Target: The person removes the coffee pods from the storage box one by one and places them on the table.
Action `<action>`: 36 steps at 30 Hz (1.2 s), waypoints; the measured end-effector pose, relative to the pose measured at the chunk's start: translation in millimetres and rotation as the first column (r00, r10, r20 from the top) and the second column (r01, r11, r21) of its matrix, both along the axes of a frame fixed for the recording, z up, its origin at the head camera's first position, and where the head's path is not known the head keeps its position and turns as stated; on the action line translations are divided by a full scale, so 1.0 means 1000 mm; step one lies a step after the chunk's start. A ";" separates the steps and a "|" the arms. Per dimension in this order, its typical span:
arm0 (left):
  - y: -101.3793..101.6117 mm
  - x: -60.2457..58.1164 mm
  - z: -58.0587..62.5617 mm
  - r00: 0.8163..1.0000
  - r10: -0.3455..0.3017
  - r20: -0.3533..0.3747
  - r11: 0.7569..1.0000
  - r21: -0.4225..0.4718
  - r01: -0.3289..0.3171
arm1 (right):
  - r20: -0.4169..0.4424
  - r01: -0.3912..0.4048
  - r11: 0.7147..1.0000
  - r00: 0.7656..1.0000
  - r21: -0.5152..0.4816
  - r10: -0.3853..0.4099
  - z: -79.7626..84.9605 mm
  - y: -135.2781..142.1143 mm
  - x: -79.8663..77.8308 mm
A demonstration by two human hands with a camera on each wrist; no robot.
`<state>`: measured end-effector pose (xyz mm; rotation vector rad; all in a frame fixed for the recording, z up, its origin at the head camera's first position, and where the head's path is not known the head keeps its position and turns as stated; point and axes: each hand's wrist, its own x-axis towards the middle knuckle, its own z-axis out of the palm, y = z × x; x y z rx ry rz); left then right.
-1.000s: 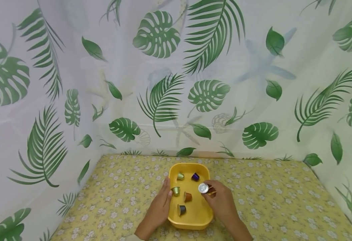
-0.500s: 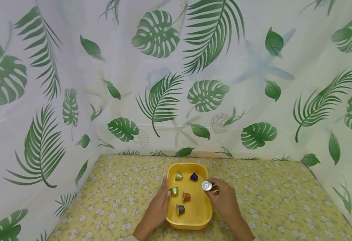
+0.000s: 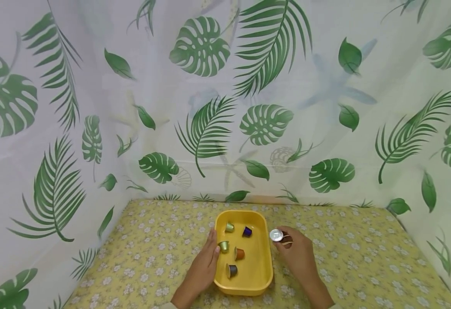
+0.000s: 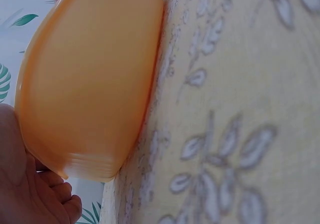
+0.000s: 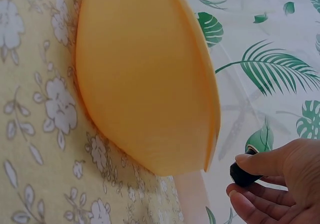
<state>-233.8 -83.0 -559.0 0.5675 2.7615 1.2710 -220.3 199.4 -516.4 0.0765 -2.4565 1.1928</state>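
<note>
In the head view, my left hand [image 3: 202, 262] holds the left side of a yellow tray [image 3: 250, 290], thumb at the rim and fingers along the outer wall. Just outside the right rim, my right hand [image 3: 296, 251] pinches a coffee capsule [image 3: 276, 235] with its silver lid showing. Its dark body [image 5: 243, 174] shows between thumb and fingers in the right wrist view. Inside the tray lie a pale green capsule [image 3: 230, 227], a purple capsule [image 3: 247, 232], a brighter green capsule [image 3: 223, 246], an orange-brown capsule [image 3: 239, 253] and a dark grey capsule [image 3: 232, 270].
The tray stands on a yellow floral cloth [image 3: 163, 249]. White sheets [image 3: 217, 180] printed with green leaves hang behind and at both sides. More of the cloth extends left and right of the tray.
My right hand has carried the capsule rightward, from over the tray to outside its right rim. The purple capsule has shifted slightly towards me. My left hand stays at the tray's side.
</note>
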 end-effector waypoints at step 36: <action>0.000 0.000 0.000 1.000 0.004 0.006 1.000 0.010 -0.004 | 0.122 0.056 0.996 0.990 0.065 -0.064 -0.030 0.026 -0.011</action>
